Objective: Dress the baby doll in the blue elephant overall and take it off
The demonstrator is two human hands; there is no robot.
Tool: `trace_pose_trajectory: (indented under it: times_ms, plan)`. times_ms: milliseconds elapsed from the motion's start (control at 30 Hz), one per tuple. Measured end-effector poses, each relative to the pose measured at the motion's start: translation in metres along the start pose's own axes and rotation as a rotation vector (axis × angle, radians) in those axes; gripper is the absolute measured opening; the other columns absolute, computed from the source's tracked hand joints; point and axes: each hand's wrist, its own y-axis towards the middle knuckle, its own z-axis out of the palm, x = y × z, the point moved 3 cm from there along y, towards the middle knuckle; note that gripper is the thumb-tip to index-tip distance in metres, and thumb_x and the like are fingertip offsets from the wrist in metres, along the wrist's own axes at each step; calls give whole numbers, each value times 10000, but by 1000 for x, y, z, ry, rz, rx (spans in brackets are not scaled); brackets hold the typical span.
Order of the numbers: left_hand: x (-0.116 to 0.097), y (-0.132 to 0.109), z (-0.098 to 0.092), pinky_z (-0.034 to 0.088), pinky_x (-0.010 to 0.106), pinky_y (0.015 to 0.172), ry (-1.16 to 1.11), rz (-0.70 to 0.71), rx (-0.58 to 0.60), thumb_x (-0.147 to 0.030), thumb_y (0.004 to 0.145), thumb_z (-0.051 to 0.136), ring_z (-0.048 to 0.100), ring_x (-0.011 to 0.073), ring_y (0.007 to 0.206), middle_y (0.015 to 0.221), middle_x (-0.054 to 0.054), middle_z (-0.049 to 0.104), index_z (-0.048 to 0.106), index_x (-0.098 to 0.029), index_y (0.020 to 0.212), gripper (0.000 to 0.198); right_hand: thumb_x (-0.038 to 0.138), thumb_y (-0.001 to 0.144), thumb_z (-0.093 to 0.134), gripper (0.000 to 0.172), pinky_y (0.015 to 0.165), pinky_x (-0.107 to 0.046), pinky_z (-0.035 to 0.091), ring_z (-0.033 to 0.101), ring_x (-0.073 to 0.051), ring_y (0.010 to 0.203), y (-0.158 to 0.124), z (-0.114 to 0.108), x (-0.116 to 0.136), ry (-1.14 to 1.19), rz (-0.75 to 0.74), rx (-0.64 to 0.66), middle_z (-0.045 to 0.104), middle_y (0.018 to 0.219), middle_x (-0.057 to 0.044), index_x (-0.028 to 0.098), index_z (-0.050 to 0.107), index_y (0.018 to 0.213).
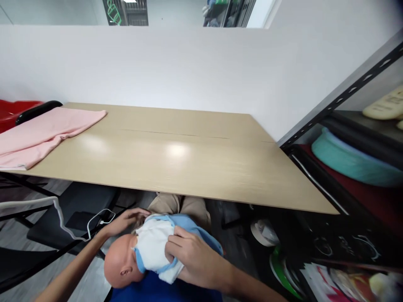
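Note:
A baby doll (121, 262) with a bald head lies on my lap below the table edge, dressed in a white and light blue garment (154, 245). My right hand (192, 256) rests on the doll's chest, fingers curled and pressed onto the white cloth. My left hand (127, 220) reaches to the doll's far side, fingers bent over the edge of the garment near its shoulder. Beneath the doll lies a darker blue cloth (163, 291).
A light wooden table (176, 155) spans the middle, with a folded pink cloth (40, 134) at its left end. A metal shelf (346, 138) with a teal round thing (349, 159) stands right. A white cable (72, 226) and a black chair (78, 205) are at left.

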Motion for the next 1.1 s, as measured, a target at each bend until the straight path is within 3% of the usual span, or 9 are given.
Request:
trace_pose_trajectory:
  times_ms: [100, 167, 267, 400, 600, 867, 933, 1000, 1100]
  plan:
    - [-26, -21, -13, 442, 639, 1389, 109, 16, -13, -720, 1110, 722, 658, 402, 1557, 1599, 151, 752, 818, -306, 1505, 580, 303, 1021, 803, 100, 908, -399, 582, 713, -257, 1027, 0, 9, 1, -91, -4, -38, 821, 1043, -4, 286, 706, 1032]
    - [-51, -30, 7, 416, 656, 1414, 175, 130, 60, -692, 1125, 733, 607, 408, 1613, 1675, 135, 683, 742, -376, 1607, 576, 312, 1035, 832, 131, 973, -419, 561, 701, -252, 1019, -1, 12, 1, -130, -12, -63, 812, 1020, -11, 260, 714, 1014]
    - [-78, -28, 56, 475, 670, 1371, 273, 331, 204, -747, 859, 1020, 612, 451, 1567, 1647, 124, 688, 671, -458, 1656, 917, 359, 1039, 856, 170, 1021, -438, 549, 695, -259, 1029, -5, 13, 0, -145, 5, -97, 821, 1046, -25, 246, 730, 1024]
    - [-76, -8, 86, 557, 593, 1263, 424, 435, 269, -743, 876, 1013, 690, 407, 1383, 1457, 118, 766, 710, -389, 1582, 845, 345, 993, 864, 165, 990, -455, 596, 733, -277, 1007, -17, 15, 0, -126, 29, -124, 843, 1047, -40, 257, 731, 1036]
    - [-53, 2, 55, 567, 564, 1198, 308, 401, 281, -689, 1103, 748, 711, 371, 1284, 1382, 93, 763, 729, -426, 1486, 464, 391, 866, 876, 282, 803, -451, 696, 749, -242, 691, -63, 37, -11, -120, -88, -101, 778, 767, 81, 337, 606, 807]
    - [-32, 7, 39, 587, 565, 1189, 16, 372, 301, -588, 1041, 839, 739, 370, 1306, 1385, 146, 761, 775, -254, 1251, 399, 248, 759, 802, 245, 697, -597, 722, 743, -326, 649, -105, 45, -61, -89, 87, -403, 651, 670, 25, 349, 578, 756]
    - [-35, 8, 41, 599, 554, 1165, 0, 399, 370, -541, 954, 929, 753, 377, 1297, 1389, 144, 778, 807, -254, 1175, 383, 344, 771, 867, 240, 793, -701, 726, 814, -403, 805, -105, 42, -68, 58, 140, -467, 746, 827, -5, 387, 635, 818]
    - [-43, 9, 43, 585, 580, 1194, 1, 433, 449, -565, 855, 997, 751, 407, 1320, 1411, 139, 795, 851, -284, 1208, 474, 530, 778, 944, 316, 1010, -776, 698, 841, -483, 1171, -99, 36, -72, 233, 151, -424, 839, 1245, -54, 443, 731, 995]
    - [-57, 9, 45, 511, 617, 1296, -33, 345, 494, -734, 919, 893, 708, 451, 1429, 1496, 152, 779, 837, -306, 1432, 670, 812, 972, 775, 608, 1332, -747, 524, 629, -483, 1631, -78, 24, -78, 504, 171, -291, 632, 1763, -129, 455, 741, 1463]
